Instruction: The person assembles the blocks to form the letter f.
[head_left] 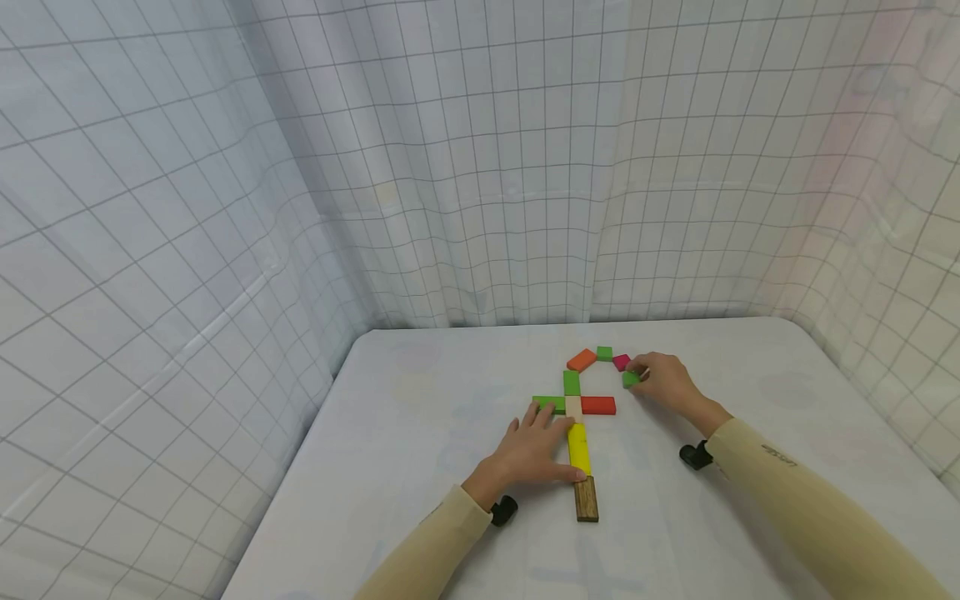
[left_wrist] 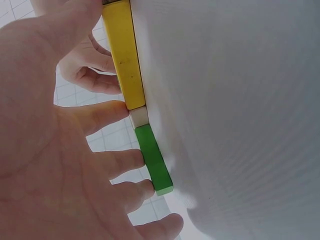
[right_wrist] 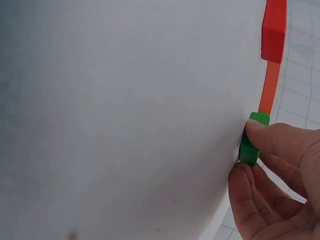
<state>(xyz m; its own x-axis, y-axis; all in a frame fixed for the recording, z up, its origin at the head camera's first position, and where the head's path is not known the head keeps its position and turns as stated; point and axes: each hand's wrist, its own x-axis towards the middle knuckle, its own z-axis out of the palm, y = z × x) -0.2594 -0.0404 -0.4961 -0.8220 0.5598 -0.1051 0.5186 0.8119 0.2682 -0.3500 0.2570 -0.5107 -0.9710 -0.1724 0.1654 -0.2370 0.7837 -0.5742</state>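
Flat coloured blocks form a cross with a curved line on a white table. My left hand (head_left: 531, 450) lies spread over the left side, its straight fingertips at a long green block (head_left: 548, 400) and the pale block (head_left: 573, 407), its thumb tip where a yellow block (head_left: 579, 450) meets a dark wooden block (head_left: 587, 502). In the right wrist view, my right hand (right_wrist: 287, 170) pinches a small green block (right_wrist: 249, 147) between thumb and fingers, low at the table. In the head view it sits just below a magenta block (head_left: 621, 362) at the curve's right end.
A red block (head_left: 598, 406) forms the cross's right arm. Above the centre stands another green block (head_left: 572, 382), then an orange block (head_left: 581, 360) and a small green square (head_left: 604, 353) arching right. White gridded curtains (head_left: 480, 167) enclose the table (head_left: 420, 400) at the back and sides.
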